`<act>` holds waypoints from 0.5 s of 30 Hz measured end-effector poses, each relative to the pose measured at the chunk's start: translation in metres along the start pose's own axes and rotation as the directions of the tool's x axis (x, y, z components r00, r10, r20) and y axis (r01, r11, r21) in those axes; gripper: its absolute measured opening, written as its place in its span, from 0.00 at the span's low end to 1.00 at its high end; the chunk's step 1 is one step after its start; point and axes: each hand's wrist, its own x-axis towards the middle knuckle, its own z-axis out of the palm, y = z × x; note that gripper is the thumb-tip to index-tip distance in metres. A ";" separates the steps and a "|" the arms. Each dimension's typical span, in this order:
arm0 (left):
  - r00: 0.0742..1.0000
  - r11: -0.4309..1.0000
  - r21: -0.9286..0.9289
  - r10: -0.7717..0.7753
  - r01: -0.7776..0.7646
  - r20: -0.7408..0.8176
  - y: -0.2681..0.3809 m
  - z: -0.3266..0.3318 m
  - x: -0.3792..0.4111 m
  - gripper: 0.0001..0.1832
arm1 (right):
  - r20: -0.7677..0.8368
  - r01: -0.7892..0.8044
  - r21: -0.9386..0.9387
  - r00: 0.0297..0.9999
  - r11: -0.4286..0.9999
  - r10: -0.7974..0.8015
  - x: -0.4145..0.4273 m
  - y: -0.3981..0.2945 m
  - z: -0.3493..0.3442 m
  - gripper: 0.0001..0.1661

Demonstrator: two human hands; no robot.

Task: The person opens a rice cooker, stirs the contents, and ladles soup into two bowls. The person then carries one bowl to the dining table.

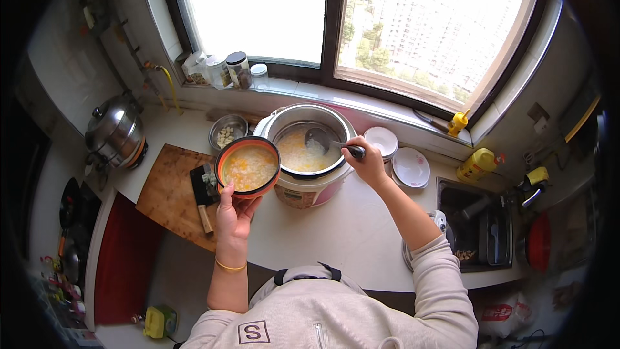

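My left hand [235, 213] holds up an orange bowl with a dark rim [277, 174], which contains porridge with yellow bits [249, 167]. The bowl is beside the open rice cooker [295, 193], at its left. Pale porridge with yellow pieces [295, 152] lies in the cooker's inner pot. In my right hand [366, 161] is the black handle of a metal ladle [317, 139]; its head rests at the porridge inside the pot. Part of the porridge is hidden by the ladle.
A wooden cutting board [169, 194] bears a cleaver [203, 196] at the left. Behind it stands a metal bowl of peeled garlic cloves [225, 136]. White bowls [381, 141] and plates [410, 167] are right of the cooker, before the sink [472, 203]. A steel pot [116, 131] stands far left.
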 end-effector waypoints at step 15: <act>1.000 1.000 0.011 0.014 -0.013 -0.004 0.002 -0.002 0.000 0.23 | 0.041 -0.461 0.694 0.793 0.553 0.608 -0.005 0.019 0.015 0.08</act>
